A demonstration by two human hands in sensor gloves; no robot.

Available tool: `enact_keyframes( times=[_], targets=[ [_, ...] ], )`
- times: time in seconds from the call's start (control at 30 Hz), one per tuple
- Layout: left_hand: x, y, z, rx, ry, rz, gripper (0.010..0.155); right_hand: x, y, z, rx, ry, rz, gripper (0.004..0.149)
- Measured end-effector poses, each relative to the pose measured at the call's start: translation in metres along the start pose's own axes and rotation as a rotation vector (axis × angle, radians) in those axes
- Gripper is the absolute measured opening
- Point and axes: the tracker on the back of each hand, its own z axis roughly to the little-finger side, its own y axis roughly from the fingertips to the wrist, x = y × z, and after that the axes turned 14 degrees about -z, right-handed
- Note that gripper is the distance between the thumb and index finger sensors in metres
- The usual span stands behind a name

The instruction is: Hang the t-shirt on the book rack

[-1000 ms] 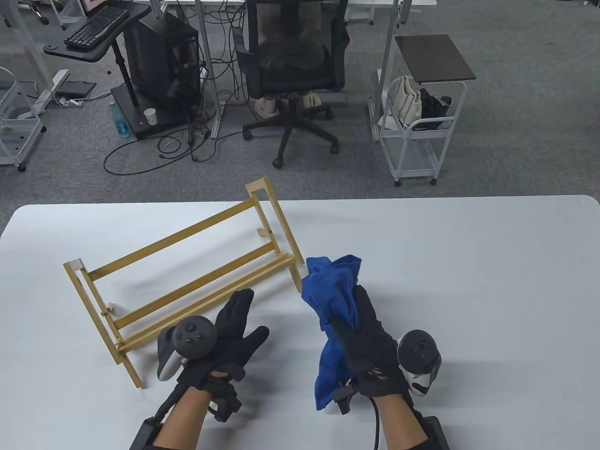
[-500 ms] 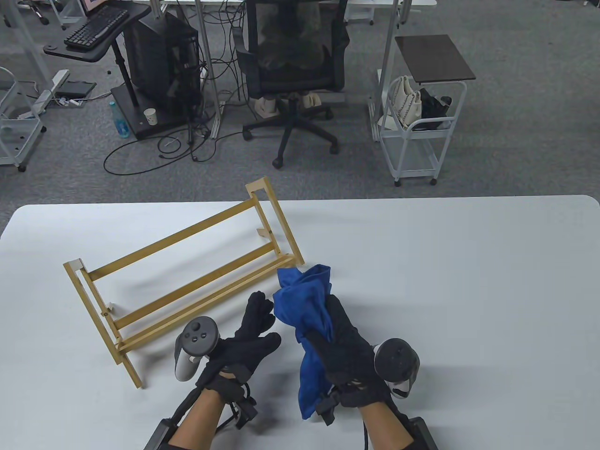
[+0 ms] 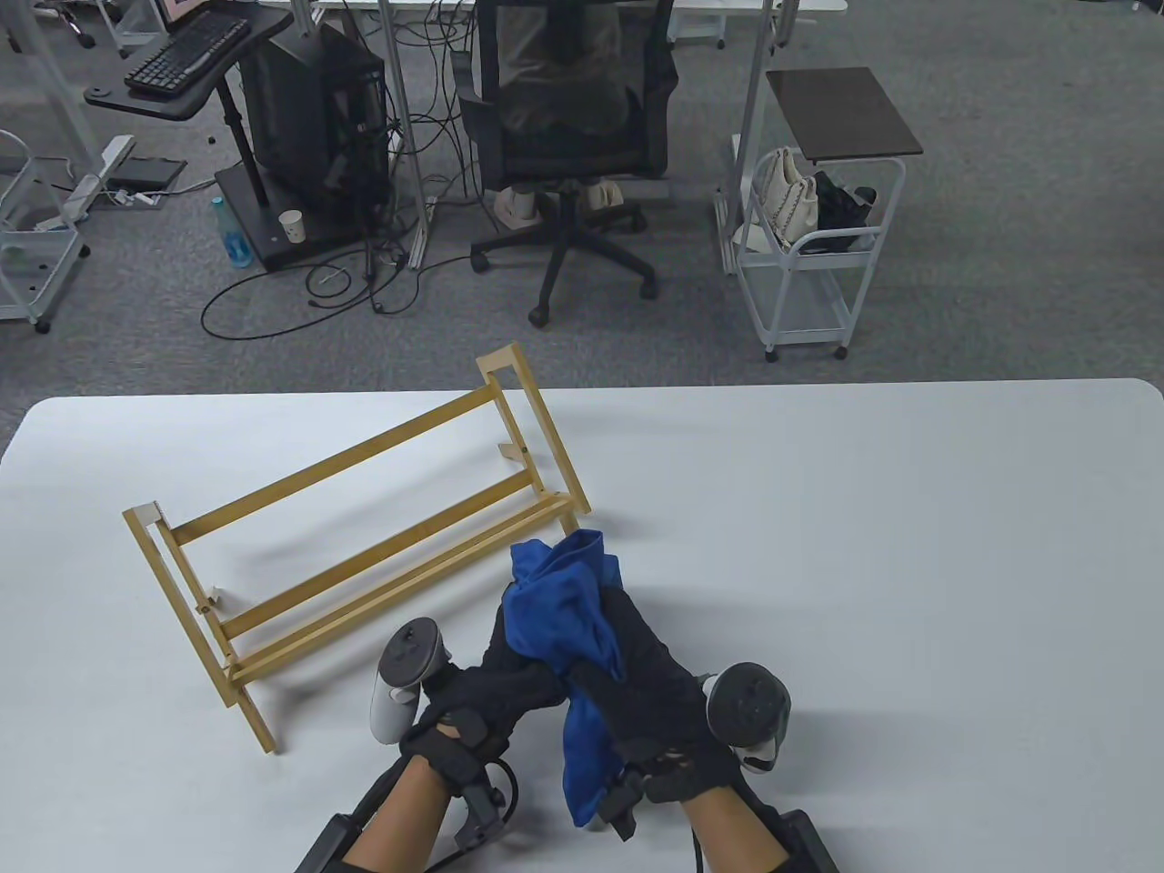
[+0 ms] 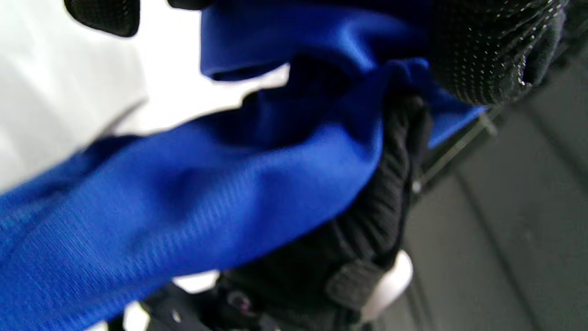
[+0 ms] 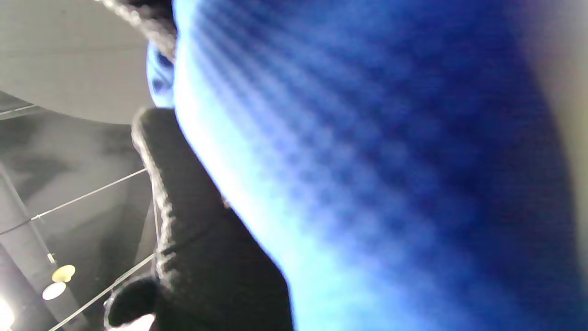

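The wooden book rack (image 3: 335, 461) stands slanted on the left half of the white table (image 3: 909, 546). My right hand (image 3: 637, 650) grips a bunched blue t-shirt (image 3: 559, 609) and holds it upright just in front of the rack's right end. The cloth fills the right wrist view (image 5: 390, 161) next to a gloved finger (image 5: 197, 239). My left hand (image 3: 498, 675) reaches across and touches the shirt's left side; its fingers are hidden under the cloth. The left wrist view shows the blue cloth (image 4: 183, 207) close up, with gloved fingertips (image 4: 103, 16) above it.
Beyond the table's far edge stand an office chair (image 3: 568, 118), a white cart (image 3: 805, 264) with bags and a computer stand (image 3: 300, 136). Bare table surface lies to the right of my hands.
My right hand has carried the shirt to the left, toward the rack's right end. My left hand has turned and moved right until it meets the shirt.
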Motion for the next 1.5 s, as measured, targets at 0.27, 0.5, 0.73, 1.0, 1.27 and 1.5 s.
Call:
enact_keyframes(
  times=[0.27, 0.5, 0.73, 1.0, 1.27, 1.5],
  targets=[
    [0.007, -0.001, 0.004, -0.015, 0.035, 0.030, 0.111, -0.012, -0.004, 0.005, -0.034, 0.037, -0.105, 0.070],
    [0.010, 0.000, 0.004, -0.006, 0.044, 0.038, 0.105, -0.014, -0.008, 0.008, -0.083, -0.011, -0.240, 0.074],
    [0.008, 0.002, 0.007, -0.018, 0.042, 0.017, 0.098, -0.019, -0.010, 0.005, -0.156, 0.039, -0.417, 0.076],
    [0.002, 0.004, 0.004, -0.034, -0.033, -0.056, 0.094, -0.017, -0.010, 0.008, -0.182, 0.004, -0.448, 0.078],
    [-0.003, 0.010, -0.001, -0.009, -0.188, -0.228, 0.087, -0.010, -0.007, 0.013, -0.178, -0.051, -0.403, 0.069],
    [-0.010, 0.012, -0.007, 0.012, -0.260, -0.308, 0.082, -0.008, -0.004, 0.014, -0.178, 0.008, -0.335, 0.066]
  ],
)
